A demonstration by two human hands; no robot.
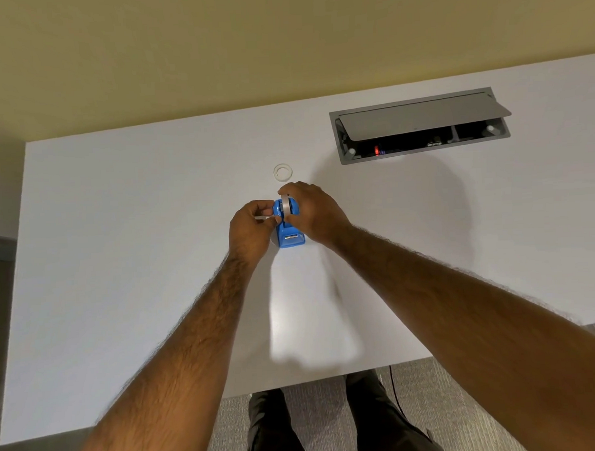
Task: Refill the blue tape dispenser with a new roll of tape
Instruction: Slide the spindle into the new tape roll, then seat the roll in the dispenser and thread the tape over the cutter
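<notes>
Small blue plastic tape dispenser (289, 234) stands mid-way across the white tabletop (120, 250), a white tape roll (284, 207) upright in its cradle. Right hand (311, 211) closes around the roll from the far side. Left hand (252, 229) pinches a loose tape end just beside it. A clear empty tape ring (282, 172) lies flat beyond; grey hinged cable hatch (421, 124) open, far right.

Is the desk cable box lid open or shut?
Open. The grey lid is tilted up, showing the dark compartment beneath it.

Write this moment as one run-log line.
stage: seating roll | left hand: pinching tape end | right hand: steadying blue dispenser | empty core: on table
</notes>
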